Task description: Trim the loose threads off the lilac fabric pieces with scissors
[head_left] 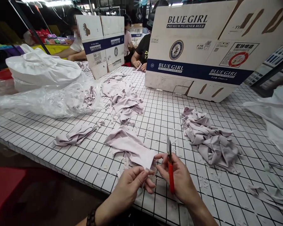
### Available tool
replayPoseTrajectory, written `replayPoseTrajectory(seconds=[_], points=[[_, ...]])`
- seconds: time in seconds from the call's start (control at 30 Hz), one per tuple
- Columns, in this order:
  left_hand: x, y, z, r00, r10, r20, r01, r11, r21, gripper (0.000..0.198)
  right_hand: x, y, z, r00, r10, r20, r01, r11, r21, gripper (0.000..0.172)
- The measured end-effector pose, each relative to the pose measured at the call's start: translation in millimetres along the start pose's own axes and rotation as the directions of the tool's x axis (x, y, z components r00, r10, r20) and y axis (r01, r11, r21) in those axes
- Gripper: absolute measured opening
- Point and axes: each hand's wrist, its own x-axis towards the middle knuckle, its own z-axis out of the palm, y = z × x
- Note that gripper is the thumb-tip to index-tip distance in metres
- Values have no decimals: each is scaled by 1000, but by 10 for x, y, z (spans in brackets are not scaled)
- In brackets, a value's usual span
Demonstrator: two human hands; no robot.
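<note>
A pale lilac fabric garment piece (134, 149) lies in front of me, its near corner raised off the table. My left hand (136, 182) pinches that corner between thumb and fingers, and a narrow strip hangs below. In my right hand (179, 174) is a pair of scissors (170, 172) with red handles, blades pointing up and away from me. The thumb and forefinger of that hand also reach the edge of the fabric; whether they grip it I cannot tell.
Lilac garment heaps lie at the right (209, 138) and farther back (122, 97); another piece (75, 135) lies left. Small scraps dot the checked tablecloth (160, 116). Beer cartons (193, 47) (103, 44) stand behind. Clear plastic (52, 97) covers the left side. People sit opposite.
</note>
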Motion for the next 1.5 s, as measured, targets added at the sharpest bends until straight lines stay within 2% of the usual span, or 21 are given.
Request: replayPoseTrajectory(seconds=[0.13,0.2,0.3,0.4,0.47,0.6,0.67,0.73,0.83,0.93,1.03,1.2,1.5], points=[[13,54,5,998,69,12,-70,993,90,39,-9,-56,106,994,-14,107,3,995,100,24],[32,55,-21,992,128,4,-127,977,173,37,29,-88,178,992,-26,120,8,988,151,18],[63,29,-82,958,284,-37,-259,915,310,35,109,-86,244,998,-43,43,34,980,197,21],[95,-1,-131,916,395,-73,-337,854,396,32,162,-50,281,1000,-17,-14,20,975,223,27],[122,-15,-142,910,414,-40,-367,845,389,29,179,-33,305,1000,-6,12,3,966,259,30],[180,-23,-139,921,389,30,-386,897,217,25,192,-46,282,990,-7,144,-36,954,299,27],[202,-20,-149,919,393,18,-388,899,203,25,180,-86,196,983,12,184,-47,982,185,20],[217,-15,-169,912,411,11,-400,880,255,26,146,-150,68,990,31,136,-20,997,-78,20],[229,-8,-194,889,456,32,-436,824,363,27,59,-266,-116,996,-9,87,51,867,-496,25],[234,8,-193,857,511,68,-482,747,459,27,-30,-342,-205,990,6,140,92,726,-682,30],[239,32,-179,837,538,104,-503,680,533,29,-77,-349,-209,990,26,141,88,664,-743,35],[260,55,-181,825,544,151,-517,619,592,29,-79,-334,-175,989,2,146,112,629,-769,33],[287,26,-214,817,543,195,-539,596,595,25,-52,-382,-152,986,-23,166,147,599,-787,27]])
